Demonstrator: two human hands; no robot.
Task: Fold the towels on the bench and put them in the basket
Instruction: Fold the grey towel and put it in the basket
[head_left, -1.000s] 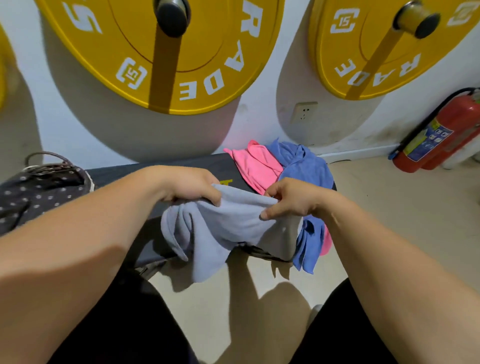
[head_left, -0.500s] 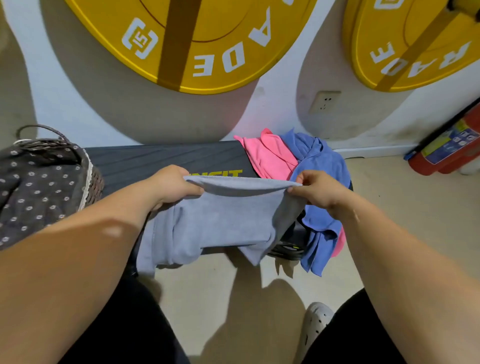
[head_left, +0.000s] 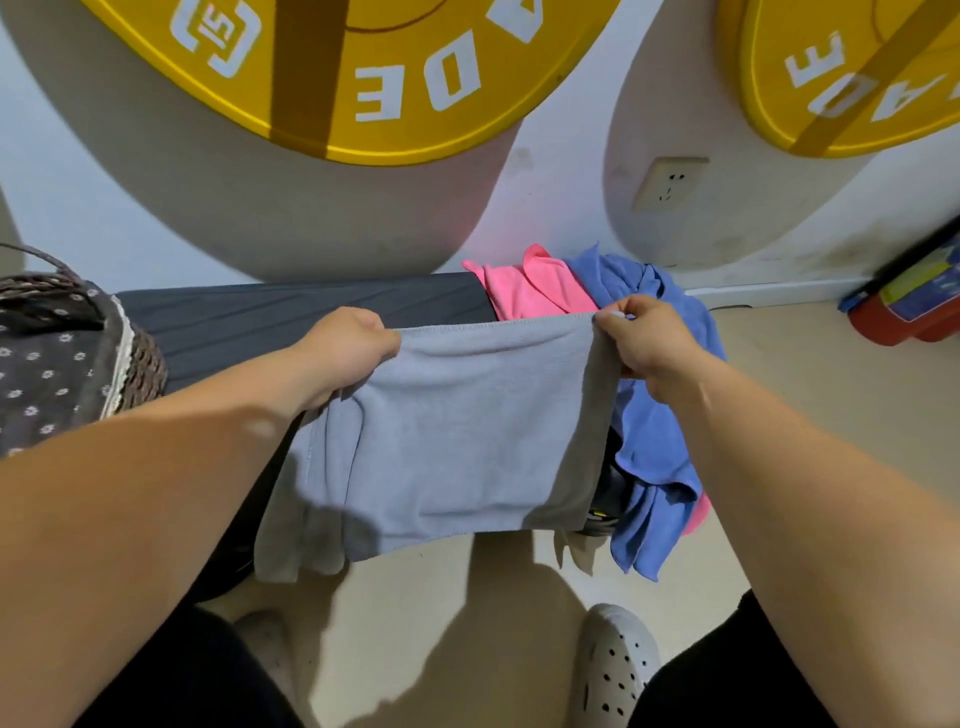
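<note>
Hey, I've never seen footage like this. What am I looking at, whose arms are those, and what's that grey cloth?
There is no machine here. A person wears a camera on the head, so you look down along their own arms. The left hand and the right hand each grip a top corner of a grey towel, holding it spread in front of a dark bench. A pink towel and a blue towel lie crumpled at the bench's right end. A lined wicker basket stands at the left.

Grey towel (head_left: 457, 431) stretched between left hand (head_left: 348, 343) and right hand (head_left: 644, 338), over bench (head_left: 291, 317)
</note>
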